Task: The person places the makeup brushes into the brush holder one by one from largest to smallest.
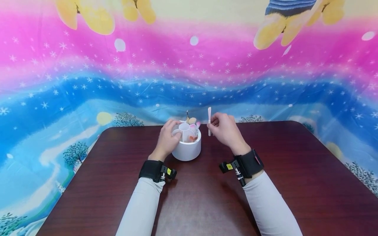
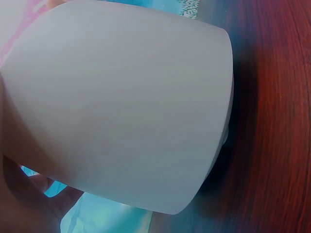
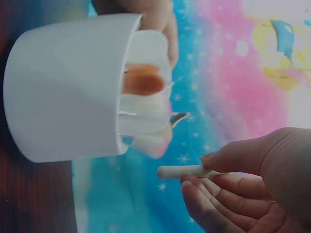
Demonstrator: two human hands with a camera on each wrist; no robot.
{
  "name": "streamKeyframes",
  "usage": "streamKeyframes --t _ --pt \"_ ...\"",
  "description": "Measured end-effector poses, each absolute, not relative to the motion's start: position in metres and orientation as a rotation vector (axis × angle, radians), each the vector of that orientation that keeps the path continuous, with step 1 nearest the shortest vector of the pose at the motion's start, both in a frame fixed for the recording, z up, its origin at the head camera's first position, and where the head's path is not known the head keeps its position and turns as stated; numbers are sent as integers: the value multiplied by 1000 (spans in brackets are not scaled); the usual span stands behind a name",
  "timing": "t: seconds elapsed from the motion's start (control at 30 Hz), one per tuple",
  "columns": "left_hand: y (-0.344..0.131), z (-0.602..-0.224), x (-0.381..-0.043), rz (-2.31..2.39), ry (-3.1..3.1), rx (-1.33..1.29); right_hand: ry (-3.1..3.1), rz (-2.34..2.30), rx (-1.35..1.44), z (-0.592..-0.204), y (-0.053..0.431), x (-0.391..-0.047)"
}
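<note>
A white round brush holder [image 1: 186, 153] stands upright on the table, with a clear petal-shaped divider [image 1: 185, 127] rising inside it. My left hand [image 1: 166, 141] grips the holder at its top left, thumb and fingers at the rim and divider. In the left wrist view the holder's smooth wall [image 2: 126, 107] hides most of that grip. To the right of the holder, apart from it, my right hand [image 1: 226, 129] pinches a slim white stick with a pinkish upper end [image 1: 209, 113]. Its rounded white end [image 3: 175, 171] sticks out past thumb and fingers in the right wrist view.
Several makeup brushes stand in the holder, among them pink-and-white bristles [image 1: 198, 125] and an orange tip [image 3: 143, 80]. The dark brown table [image 1: 118, 154] ends at a printed cloth backdrop [image 1: 189, 91]. Both wrists wear black straps with cameras.
</note>
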State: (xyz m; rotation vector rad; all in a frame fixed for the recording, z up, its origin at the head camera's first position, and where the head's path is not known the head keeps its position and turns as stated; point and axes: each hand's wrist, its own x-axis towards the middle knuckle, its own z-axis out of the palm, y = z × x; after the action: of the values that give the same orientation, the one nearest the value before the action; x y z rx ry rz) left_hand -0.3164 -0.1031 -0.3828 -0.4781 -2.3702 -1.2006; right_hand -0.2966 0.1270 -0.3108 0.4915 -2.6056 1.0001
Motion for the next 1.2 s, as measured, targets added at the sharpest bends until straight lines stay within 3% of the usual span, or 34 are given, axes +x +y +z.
streamKeyframes --t 0.6,1.2 --pt "-104 -381 -315 -1195 -2369 -488 -2486 1190 663 -295 114 -278" --pt "-104 -383 -319 -1138 -2347 -496 -2495 1208 856 -303 91 -271"
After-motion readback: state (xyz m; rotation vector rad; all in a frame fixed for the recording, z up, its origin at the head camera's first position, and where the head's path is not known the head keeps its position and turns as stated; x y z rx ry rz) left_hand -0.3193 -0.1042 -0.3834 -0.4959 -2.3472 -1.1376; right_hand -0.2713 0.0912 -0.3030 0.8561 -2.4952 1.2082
